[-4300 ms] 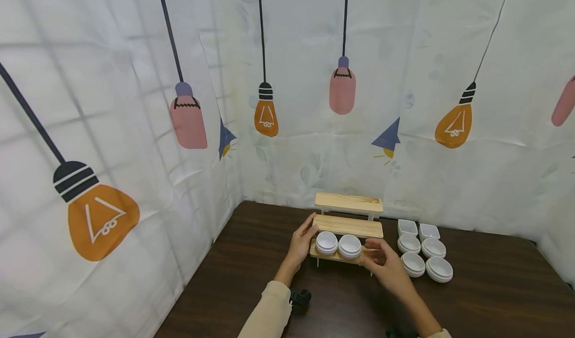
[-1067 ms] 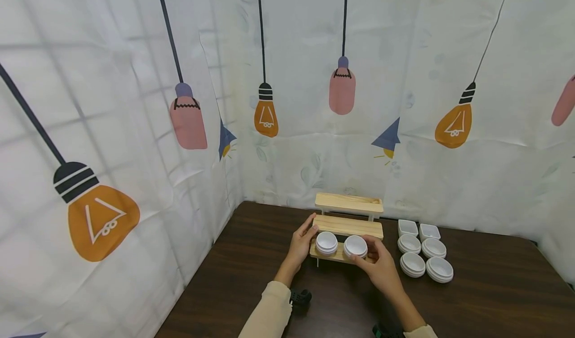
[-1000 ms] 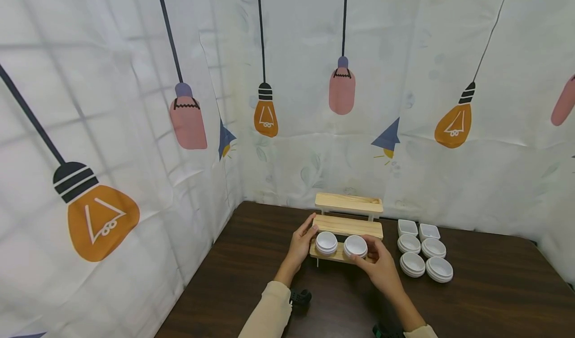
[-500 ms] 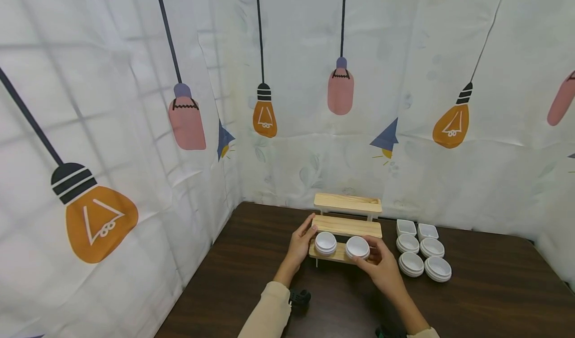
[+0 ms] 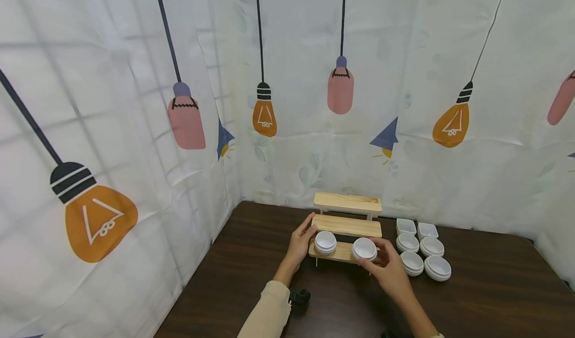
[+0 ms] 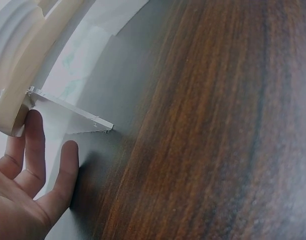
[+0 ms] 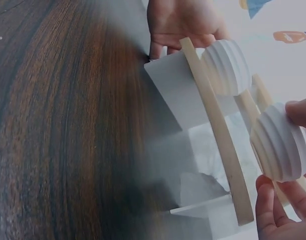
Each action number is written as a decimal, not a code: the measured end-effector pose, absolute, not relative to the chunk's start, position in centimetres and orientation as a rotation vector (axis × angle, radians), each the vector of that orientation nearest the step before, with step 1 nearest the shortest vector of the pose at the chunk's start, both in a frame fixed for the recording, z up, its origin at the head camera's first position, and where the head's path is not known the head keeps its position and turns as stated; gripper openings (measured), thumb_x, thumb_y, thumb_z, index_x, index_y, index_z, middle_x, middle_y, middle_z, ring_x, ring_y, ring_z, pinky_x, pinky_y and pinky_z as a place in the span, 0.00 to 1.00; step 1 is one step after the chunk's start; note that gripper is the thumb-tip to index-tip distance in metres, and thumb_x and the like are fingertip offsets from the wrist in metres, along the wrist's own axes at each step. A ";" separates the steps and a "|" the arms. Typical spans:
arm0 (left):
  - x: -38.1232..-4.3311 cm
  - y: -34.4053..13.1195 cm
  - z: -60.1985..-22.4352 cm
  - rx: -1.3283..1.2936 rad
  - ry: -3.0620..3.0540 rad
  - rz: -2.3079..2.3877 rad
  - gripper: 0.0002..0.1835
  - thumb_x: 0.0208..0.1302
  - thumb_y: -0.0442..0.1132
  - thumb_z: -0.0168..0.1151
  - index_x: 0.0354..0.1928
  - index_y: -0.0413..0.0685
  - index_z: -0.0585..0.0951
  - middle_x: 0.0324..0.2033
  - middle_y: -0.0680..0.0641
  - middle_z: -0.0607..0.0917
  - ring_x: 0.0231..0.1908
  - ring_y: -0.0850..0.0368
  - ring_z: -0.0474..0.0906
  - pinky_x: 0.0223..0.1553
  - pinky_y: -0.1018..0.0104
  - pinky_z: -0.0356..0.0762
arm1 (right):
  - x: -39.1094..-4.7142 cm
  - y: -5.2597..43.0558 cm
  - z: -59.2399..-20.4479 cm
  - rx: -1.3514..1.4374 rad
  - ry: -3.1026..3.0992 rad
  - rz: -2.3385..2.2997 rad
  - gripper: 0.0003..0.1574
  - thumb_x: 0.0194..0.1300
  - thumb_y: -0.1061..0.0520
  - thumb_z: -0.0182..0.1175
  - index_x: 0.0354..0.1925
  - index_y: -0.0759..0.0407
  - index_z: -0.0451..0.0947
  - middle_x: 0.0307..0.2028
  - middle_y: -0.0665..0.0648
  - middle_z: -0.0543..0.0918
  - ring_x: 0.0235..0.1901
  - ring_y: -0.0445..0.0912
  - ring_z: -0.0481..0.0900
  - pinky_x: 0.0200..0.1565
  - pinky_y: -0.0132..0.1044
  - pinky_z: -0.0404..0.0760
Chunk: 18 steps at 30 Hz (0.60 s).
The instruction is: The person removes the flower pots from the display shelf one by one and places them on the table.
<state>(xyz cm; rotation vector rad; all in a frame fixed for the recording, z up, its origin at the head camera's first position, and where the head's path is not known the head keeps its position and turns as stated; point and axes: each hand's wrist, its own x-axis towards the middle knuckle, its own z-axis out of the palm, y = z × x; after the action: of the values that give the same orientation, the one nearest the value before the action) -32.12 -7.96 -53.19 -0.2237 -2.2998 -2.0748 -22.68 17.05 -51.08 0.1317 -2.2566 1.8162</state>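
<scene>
A three-tier stand with pale wooden shelves (image 5: 346, 225) and white legs (image 6: 68, 112) stands on the dark table. My left hand (image 5: 297, 250) grips its left end, a fingertip against the underside of the bottom shelf in the left wrist view. Two stacks of white ribbed bowls sit along that shelf, with bare wood between them. The left stack (image 5: 325, 242) is untouched, near my left thumb. Towards the right end, my right hand (image 5: 392, 273) pinches the other stack (image 7: 279, 142) between thumb and fingers, low over the shelf. Both upper tiers are bare.
Right of the stand, several stacks of round white bowls (image 5: 432, 247) stand in two columns, with square white dishes (image 5: 406, 226) behind them. A white curtain (image 5: 296, 168) printed with lamps hangs along the table's back and left edges.
The right-hand bowl stack has moved right along the bottom shelf, widening the gap to the left stack. My right hand, earlier at the shelf's right end, now holds that stack. My left hand stays put.
</scene>
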 end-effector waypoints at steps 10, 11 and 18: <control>-32.1 -7.9 -53.1 -0.222 -2.295 -2.066 0.28 0.77 0.54 0.55 0.75 0.65 0.69 0.50 0.46 0.86 0.48 0.59 0.77 0.60 0.52 0.73 | -21.9 17.8 -50.6 0.095 -2.284 1.739 0.38 0.57 0.62 0.76 0.63 0.63 0.72 0.56 0.63 0.79 0.43 0.34 0.79 0.43 0.27 0.80; -32.0 -7.9 -53.1 -0.227 -2.293 -2.065 0.28 0.77 0.54 0.55 0.76 0.65 0.69 0.51 0.45 0.86 0.48 0.59 0.77 0.60 0.51 0.73 | -21.8 17.9 -50.5 0.090 -2.289 1.737 0.38 0.58 0.61 0.76 0.63 0.63 0.72 0.56 0.62 0.79 0.43 0.34 0.79 0.43 0.26 0.80; -31.7 -7.8 -52.7 -0.228 -2.275 -2.082 0.27 0.78 0.52 0.54 0.75 0.65 0.69 0.56 0.43 0.85 0.51 0.57 0.78 0.63 0.46 0.72 | -21.3 18.7 -50.5 0.037 -2.342 1.682 0.39 0.58 0.58 0.77 0.64 0.62 0.72 0.56 0.62 0.79 0.44 0.34 0.78 0.43 0.27 0.81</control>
<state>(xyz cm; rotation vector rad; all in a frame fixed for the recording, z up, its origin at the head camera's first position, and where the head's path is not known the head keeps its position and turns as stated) -31.72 -7.83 -52.68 -0.2275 -2.2751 -2.0822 -21.32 18.66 -50.54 0.0367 -2.3425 1.6821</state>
